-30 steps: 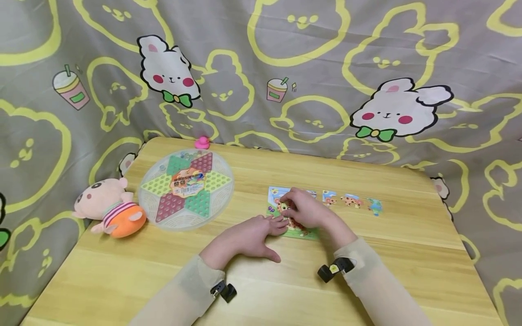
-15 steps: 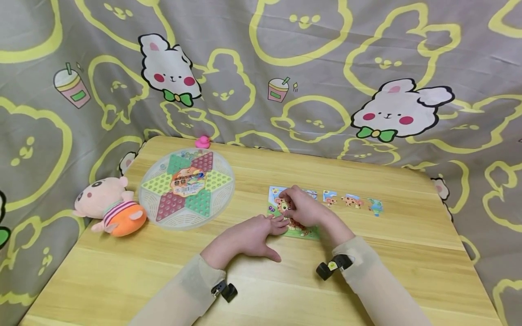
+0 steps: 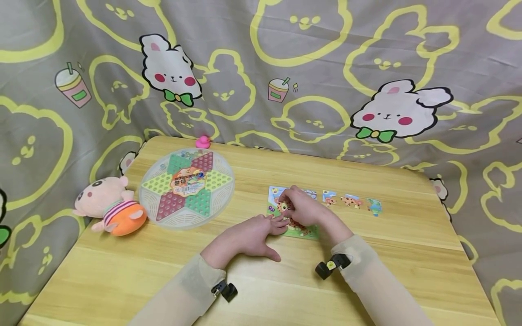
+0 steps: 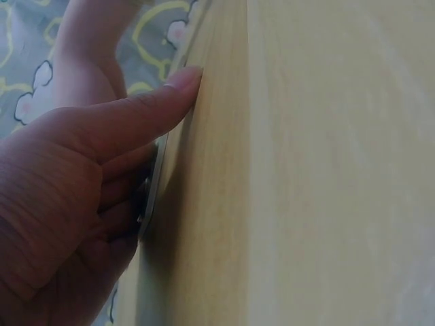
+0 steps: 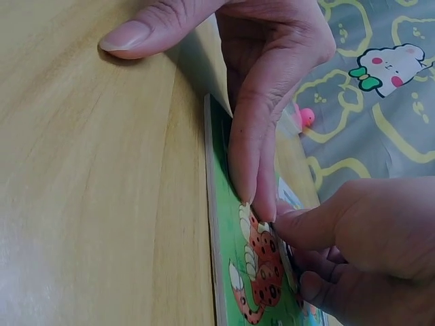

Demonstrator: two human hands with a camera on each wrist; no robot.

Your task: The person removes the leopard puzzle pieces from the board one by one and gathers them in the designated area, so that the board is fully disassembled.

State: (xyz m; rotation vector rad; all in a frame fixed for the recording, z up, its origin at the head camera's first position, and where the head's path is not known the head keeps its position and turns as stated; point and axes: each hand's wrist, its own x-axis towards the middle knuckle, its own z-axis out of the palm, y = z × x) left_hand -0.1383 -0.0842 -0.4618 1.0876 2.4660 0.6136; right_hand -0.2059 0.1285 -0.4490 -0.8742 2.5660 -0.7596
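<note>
A jigsaw puzzle board (image 3: 303,232) with a spotted leopard on green and blue lies flat on the table. My left hand (image 3: 254,235) reaches in from the left, its straight fingertips resting on the board and its thumb apart over the wood. In the right wrist view those fingers (image 5: 250,146) touch the leopard picture. My right hand (image 3: 303,207) bends over the board's upper part, thumb and fingers pinching a puzzle piece at the leopard's face; most of the piece is hidden by the hand. Loose puzzle pieces (image 3: 352,201) lie in a row to the right.
At the left is a round Chinese checkers board (image 3: 212,210) with marbles at its far side. A plush toy (image 3: 122,219) lies beside it, and a pink toy duck (image 3: 202,142) stands at the back edge. A patterned curtain (image 3: 240,40) hangs behind the table (image 3: 387,262).
My right wrist has shifted very slightly left and up, its fingers staying at the same spot on the board. The left hand and the loose pieces have not moved.
</note>
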